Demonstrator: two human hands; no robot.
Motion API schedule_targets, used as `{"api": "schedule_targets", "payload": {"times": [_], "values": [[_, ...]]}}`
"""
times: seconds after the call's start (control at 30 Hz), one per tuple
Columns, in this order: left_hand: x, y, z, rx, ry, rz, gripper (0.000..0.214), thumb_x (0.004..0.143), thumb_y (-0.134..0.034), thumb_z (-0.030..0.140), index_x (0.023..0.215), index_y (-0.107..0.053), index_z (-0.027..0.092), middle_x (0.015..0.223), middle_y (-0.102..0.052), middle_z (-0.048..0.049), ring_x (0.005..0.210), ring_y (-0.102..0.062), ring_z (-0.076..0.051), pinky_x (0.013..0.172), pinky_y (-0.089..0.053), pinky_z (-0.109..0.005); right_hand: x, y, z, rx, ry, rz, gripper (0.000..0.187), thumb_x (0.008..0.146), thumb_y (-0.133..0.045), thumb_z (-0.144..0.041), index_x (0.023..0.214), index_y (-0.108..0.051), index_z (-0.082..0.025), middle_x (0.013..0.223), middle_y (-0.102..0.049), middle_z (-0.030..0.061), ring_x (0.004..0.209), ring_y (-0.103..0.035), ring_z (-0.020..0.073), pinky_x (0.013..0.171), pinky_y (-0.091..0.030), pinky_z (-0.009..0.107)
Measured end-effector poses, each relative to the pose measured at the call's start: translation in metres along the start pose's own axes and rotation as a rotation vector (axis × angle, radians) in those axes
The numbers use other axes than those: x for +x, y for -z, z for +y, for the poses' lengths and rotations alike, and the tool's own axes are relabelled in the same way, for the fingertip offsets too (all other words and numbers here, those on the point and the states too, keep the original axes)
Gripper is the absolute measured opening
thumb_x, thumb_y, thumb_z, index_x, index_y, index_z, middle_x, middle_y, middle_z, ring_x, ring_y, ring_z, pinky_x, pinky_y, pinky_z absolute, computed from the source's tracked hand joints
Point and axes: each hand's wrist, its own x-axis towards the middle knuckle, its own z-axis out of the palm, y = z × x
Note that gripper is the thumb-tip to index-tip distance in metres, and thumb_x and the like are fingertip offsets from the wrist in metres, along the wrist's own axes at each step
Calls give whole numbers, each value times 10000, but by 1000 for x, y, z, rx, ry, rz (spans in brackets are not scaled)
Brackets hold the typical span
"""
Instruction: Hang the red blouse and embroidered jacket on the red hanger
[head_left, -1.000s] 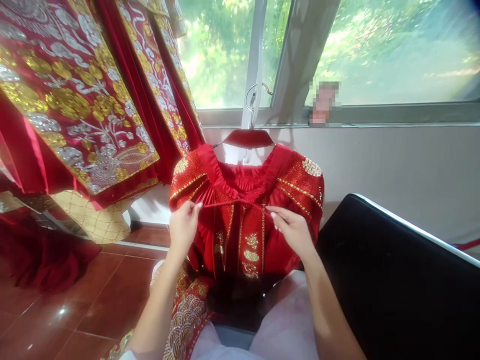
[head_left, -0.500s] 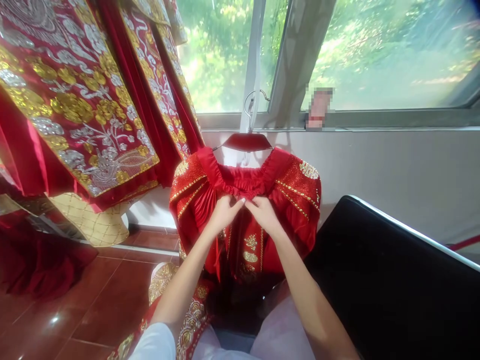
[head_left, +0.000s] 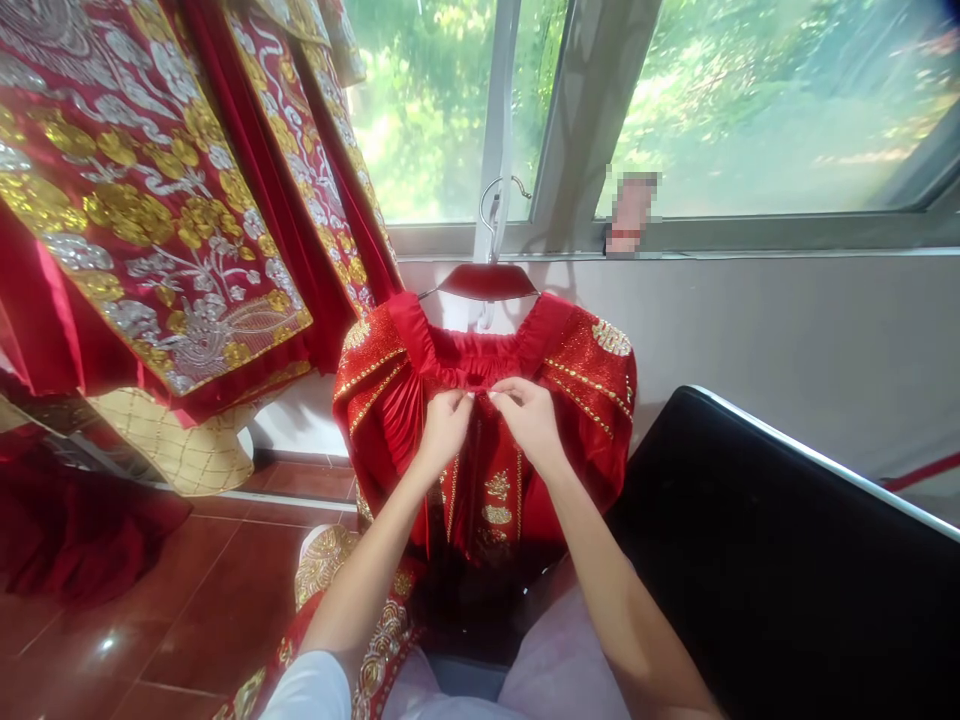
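Note:
A red pleated skirt (head_left: 585,390) with gold embroidery hangs from a red hanger (head_left: 487,280) hooked on the window frame. My left hand (head_left: 444,425) and my right hand (head_left: 529,415) meet at the middle of its gathered waistband. Both are closed in a pinch on the thin red waist cord, fingertips nearly touching. The cord itself is hidden between my fingers.
Heavy red garments (head_left: 150,200) with gold and silver embroidery hang at the left. A black surface (head_left: 787,570) fills the lower right. Red tile floor (head_left: 150,620) lies lower left, with embroidered cloth (head_left: 375,640) trailing down by my lap. A window (head_left: 750,100) runs along the back wall.
One second ago my hands held the cord stretched wide apart. They came together at the waistband's middle and now pinch there, a little higher than half a second ago.

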Motion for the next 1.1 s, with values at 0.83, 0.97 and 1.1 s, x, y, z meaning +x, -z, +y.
{"api": "schedule_targets", "payload": {"times": [0.83,0.97,1.1], "values": [[-6,84,50,485,27,-71,176,710,-528,188,588,-655,200,612,-613,-25,561,-507,-155,581,-329,-282,26,58,-31,-259,-272,-400,209,747,-640,-295,598,-600,-153,396,-462,-41,336,-278,40,346,-120,204],[3,63,48,761,-103,369,184,830,-540,233,762,-708,203,770,-652,-60,650,-542,-185,581,-305,-290,29,43,-48,-241,-206,-775,144,729,-668,-287,740,-718,-152,474,-543,-31,368,-304,39,351,-149,196],[18,45,42,432,-265,515,123,827,-628,267,760,-700,195,734,-639,-19,639,-513,-144,605,-336,-266,36,19,-49,57,31,-511,238,750,-658,-333,855,-755,-143,496,-556,-23,413,-355,50,401,-226,201]]}}
